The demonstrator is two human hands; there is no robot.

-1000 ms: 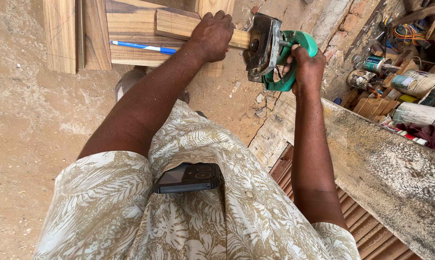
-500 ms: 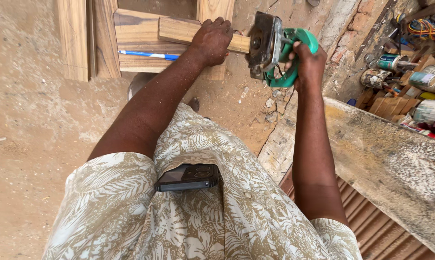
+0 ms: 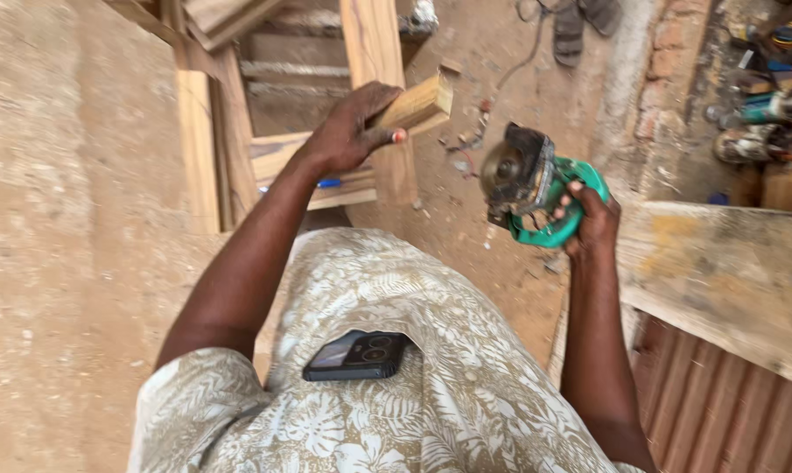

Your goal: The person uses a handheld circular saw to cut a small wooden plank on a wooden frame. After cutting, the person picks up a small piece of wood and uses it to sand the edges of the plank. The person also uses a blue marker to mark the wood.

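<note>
Sandy ground is lying open at frame left; I'm seeing the left hand clasping a wood block, the right hand gripping a green grinder apart from it.

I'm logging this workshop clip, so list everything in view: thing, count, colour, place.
Wood block: one, pale, in the left hand.
Grinder: one, green and black, in the right hand.
Wooden frames: several, pale, on the ground ahead.
Pen: one, blue, on a frame.
Phone: one, dark, in the shirt pocket.
Sandals: two, grey, top.
Plank: one, weathered, right.
Tools: several, mixed colours, top right.
Left hand: gripping the block.
Right hand: gripping the grinder.
</note>
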